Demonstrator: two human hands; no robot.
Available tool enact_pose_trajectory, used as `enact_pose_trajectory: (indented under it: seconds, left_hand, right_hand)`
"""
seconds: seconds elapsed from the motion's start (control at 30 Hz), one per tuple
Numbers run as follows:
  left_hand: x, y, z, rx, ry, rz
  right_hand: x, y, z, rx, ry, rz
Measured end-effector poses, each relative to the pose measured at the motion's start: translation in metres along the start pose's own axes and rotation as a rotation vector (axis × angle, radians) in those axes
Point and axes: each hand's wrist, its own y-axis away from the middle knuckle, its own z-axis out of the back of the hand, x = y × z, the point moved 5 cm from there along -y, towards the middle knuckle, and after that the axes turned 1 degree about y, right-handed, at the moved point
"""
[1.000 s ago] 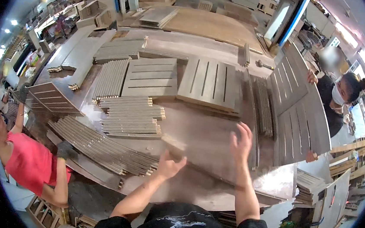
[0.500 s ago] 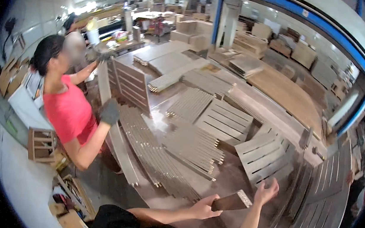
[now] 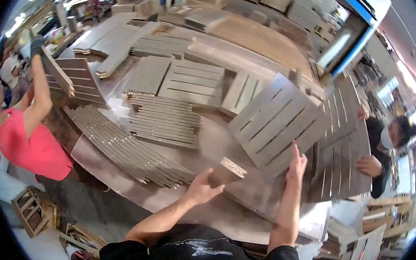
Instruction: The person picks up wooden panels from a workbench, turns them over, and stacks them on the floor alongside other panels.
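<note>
A wide metal counter [image 3: 217, 140] carried stacked wooden slats [image 3: 164, 119] and slatted panels. Left hand [image 3: 202, 189], grip closed around a short wooden block [image 3: 226, 171] held above the near counter. Right hand [image 3: 296, 165], grip clasping the near edge of a tilted slatted panel [image 3: 278, 119] at right.

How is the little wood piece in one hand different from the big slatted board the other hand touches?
The wood block is small and solid; the slatted panel is wide, with gaps between boards. The left hand holds the block up off the table; the right hand grips the panel's edge. Both are greyish wood.
</note>
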Motion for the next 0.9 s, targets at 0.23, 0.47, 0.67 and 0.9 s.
enact_pose_trajectory:
  seconds: [0.23, 0.47, 0.67, 0.9]
  left_hand:
    - [-0.003, -0.007, -0.015, 0.068, 0.158, 0.014]
    - [-0.009, -0.003, -0.016, 0.371, 0.047, 0.143]
    - [-0.023, 0.006, -0.008, 0.406, 0.381, -0.007]
    - [-0.008, 0.007, -0.008, 0.427, 0.103, 0.108]
  right_hand:
    - [0.11, 0.134, 0.193, -0.453, 0.6, 0.479]
    - [0.182, 0.218, 0.118, -0.074, 0.948, 0.567]
    - [0.165, 0.23, 0.061, 0.12, 1.228, 0.837]
    - [0.15, 0.238, 0.051, 0.159, 1.312, 0.796]
